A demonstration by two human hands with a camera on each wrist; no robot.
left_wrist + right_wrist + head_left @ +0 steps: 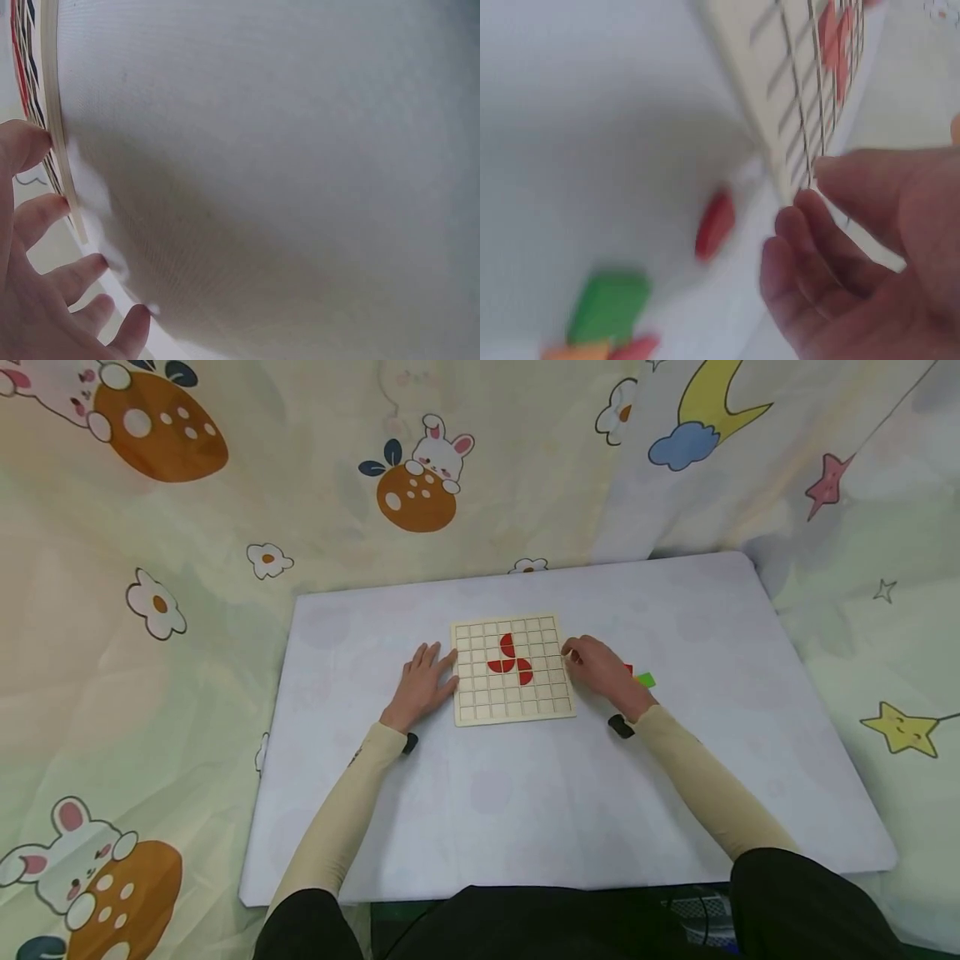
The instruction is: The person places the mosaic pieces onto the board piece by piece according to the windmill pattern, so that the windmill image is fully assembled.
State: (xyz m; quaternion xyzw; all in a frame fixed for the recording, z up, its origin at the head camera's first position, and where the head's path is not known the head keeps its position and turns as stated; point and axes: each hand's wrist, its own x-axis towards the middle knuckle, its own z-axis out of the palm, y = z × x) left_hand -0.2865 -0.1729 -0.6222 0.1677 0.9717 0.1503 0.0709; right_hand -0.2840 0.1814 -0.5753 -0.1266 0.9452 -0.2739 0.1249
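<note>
A pale wooden grid board [472, 693] lies on the white table, with several red round-edged pieces [507, 645] near its middle. My left hand [422, 685] rests at the board's left edge. In the left wrist view, its thumb and a finger touch the board's side while the other fingers spread toward the table. Loosely bent, the fingers of my right hand [597, 668] are at the board's right edge, and no piece shows between them. In the right wrist view, a red piece [715, 225] and a green piece [609, 304] lie on the table beside that hand.
An orange piece [576, 352] touches the green one in the right wrist view. The white table [495, 810] has rounded corners. Cartoon-printed cloth [315, 468] hangs behind it and at both sides.
</note>
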